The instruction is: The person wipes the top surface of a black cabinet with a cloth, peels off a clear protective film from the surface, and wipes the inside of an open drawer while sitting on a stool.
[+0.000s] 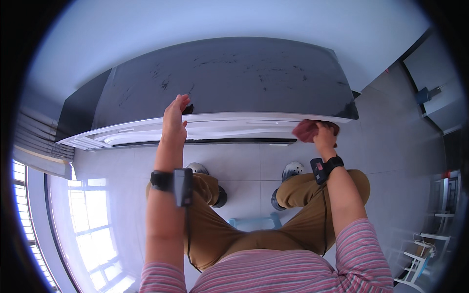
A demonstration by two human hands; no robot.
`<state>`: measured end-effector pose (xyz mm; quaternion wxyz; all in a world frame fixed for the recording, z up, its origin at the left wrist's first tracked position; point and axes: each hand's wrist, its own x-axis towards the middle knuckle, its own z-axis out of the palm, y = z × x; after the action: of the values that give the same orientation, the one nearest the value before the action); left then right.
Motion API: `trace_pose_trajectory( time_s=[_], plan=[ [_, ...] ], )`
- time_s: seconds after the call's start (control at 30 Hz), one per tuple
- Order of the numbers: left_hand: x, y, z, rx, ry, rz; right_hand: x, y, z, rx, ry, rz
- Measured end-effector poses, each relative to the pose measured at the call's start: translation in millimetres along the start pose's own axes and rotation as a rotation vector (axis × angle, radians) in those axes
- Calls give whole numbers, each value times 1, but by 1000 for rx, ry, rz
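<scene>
A long, low cabinet stands before me, with a dark grey top point(227, 77) that bears scattered dark smudges and scuffs. Its white front point(220, 129) has a raised moulding. At the right end of that front, my right hand point(324, 139) holds a dull red cloth point(307, 130) against the face, just below the top's edge. My left hand point(175, 119) is at the front edge of the top, left of centre, with thumb apart from the fingers and nothing in it. Whether it touches the edge I cannot tell.
Dark boxes are strapped to both wrists, with cables running down. My legs straddle a light blue stool point(254, 222) on the tiled floor point(242, 161). A pale wall point(234, 18) rises behind the cabinet. Gathered curtains point(42, 133) hang at left; white racks point(421, 256) stand at lower right.
</scene>
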<state>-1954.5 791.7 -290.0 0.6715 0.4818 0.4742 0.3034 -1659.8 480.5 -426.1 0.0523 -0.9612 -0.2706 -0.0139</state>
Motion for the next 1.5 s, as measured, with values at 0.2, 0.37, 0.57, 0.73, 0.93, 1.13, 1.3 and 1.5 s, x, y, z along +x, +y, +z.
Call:
trace_pose_trajectory(
  time_s=[0.2, 0.37, 0.57, 0.73, 0.93, 1.13, 1.3, 1.5],
  plan=[
    [2, -3, 12, -72, -35, 13, 25, 106, 10, 415, 248, 403],
    [-4, 2, 1, -99, -26, -6, -8, -19, -4, 318, 207, 35],
    [2, 9, -11, -107, -63, -66, -37, -143, -1, 326, 19, -177],
    [-3, 11, -12, -60, -128, -48, -52, -237, 9, 366, -29, -365],
    [-4, 13, -18, 24, -104, -1, -58, -308, 3, 536, -244, -591],
    [-9, 26, -14, -25, -135, 27, -87, -307, 2, 869, -370, -946],
    [-7, 34, -21, -79, -124, 93, -88, -295, -10, 1101, -117, -563],
    [-5, 41, -29, -116, -92, 111, -92, -299, -2, 735, 222, -634]
  ],
)
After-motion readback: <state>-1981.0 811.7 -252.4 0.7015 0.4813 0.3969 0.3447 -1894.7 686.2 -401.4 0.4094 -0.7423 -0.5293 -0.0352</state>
